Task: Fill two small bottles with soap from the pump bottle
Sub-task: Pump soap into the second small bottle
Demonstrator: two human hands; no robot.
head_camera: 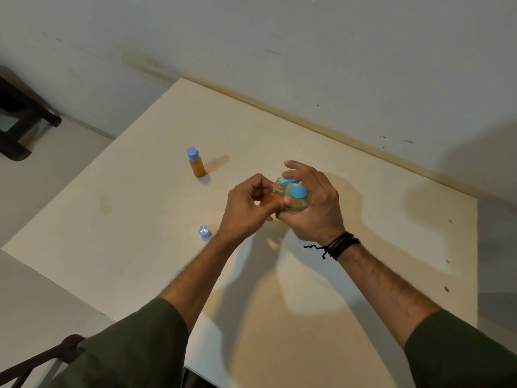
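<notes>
2 forearms in dark green sleeves are stretched forward over a pale tabletop point(307, 275), the right wrist wrapped in a dark corded band point(340, 245). A loose blue cap point(204, 231) is seen lying on the tabletop just left of the left wrist.

At the centre, the left hand point(246, 208) is curled around a small open bottle point(272, 193), pinched between thumb and fingers and held tilted against the spout. The right hand point(313, 203) is wrapped around the pump bottle point(296, 200), fingers arched over its blue pump head point(293, 187). Both bottles are held together; whether the pump bottle rests on the tabletop cannot be told.

Further back and to the left, a second small bottle point(196, 162), capped in blue and filled with amber soap, is stood upright, well apart from the hands.

Risks are judged as follows: if the small mouth drifts off the spout, soap could be squirted onto fingers or tabletop; a slippery grip could let the small bottle drop; overfilling is likely because the level is hidden by the fingers.
</notes>
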